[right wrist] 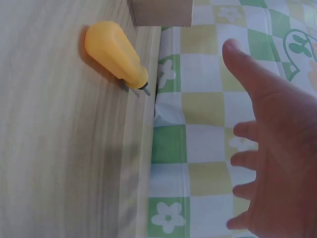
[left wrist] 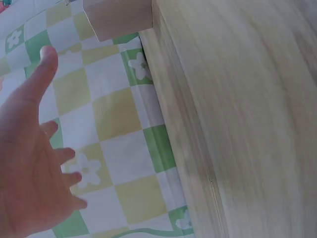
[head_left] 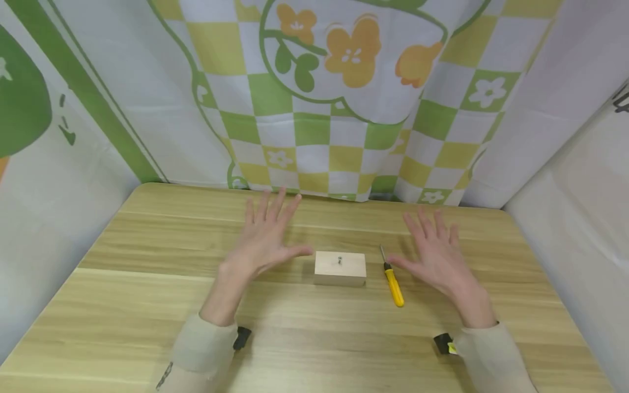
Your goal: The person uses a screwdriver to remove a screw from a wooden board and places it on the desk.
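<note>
A pale wooden block (head_left: 339,267) lies in the middle of the table, with a small metal screw (head_left: 340,261) or similar bit of hardware on its top face. To its right is a screwdriver (head_left: 395,287) with a yellow handle, its shaft pointing toward the back. My left hand (head_left: 262,237) is spread to the left of the block, thumb toward it, holding nothing. On the other side my right hand (head_left: 437,256) is spread too, its thumb over the screwdriver's shaft in the head view. In the right wrist view the screwdriver (right wrist: 116,54) lies apart from that hand's fingers.
The wood-grain table (head_left: 314,349) ends at the back against a hanging checked cloth (head_left: 314,131) with flowers. White cloth walls (head_left: 580,218) close in both sides. Small black devices (head_left: 242,338) sit at both wrists beside the sleeves.
</note>
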